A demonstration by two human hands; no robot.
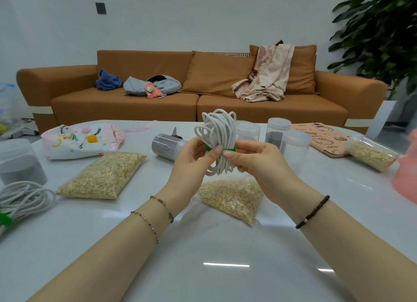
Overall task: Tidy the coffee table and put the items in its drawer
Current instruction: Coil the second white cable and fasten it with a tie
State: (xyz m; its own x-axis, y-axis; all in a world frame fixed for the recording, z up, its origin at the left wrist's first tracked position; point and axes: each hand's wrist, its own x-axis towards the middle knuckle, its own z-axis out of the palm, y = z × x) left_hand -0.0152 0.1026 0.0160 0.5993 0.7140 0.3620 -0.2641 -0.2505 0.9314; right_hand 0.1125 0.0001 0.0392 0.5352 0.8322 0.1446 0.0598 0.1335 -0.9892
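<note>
A coiled white cord bundle with a green strap round its middle is held upright above the white coffee table. My left hand grips the bundle from the left, thumb on the strap. From the right, my right hand pinches the strap with thumb and fingers. Under my hands lies a clear bag of oats. A second oat bag lies to the left. Another white cord coil with a green tie sits at the table's left edge.
Several clear lidded jars stand behind the bundle, one jar lying on its side. A printed pouch, a pink notebook, an oat-filled container, a grey jar and a blurred pink object ring the table. A brown sofa stands beyond.
</note>
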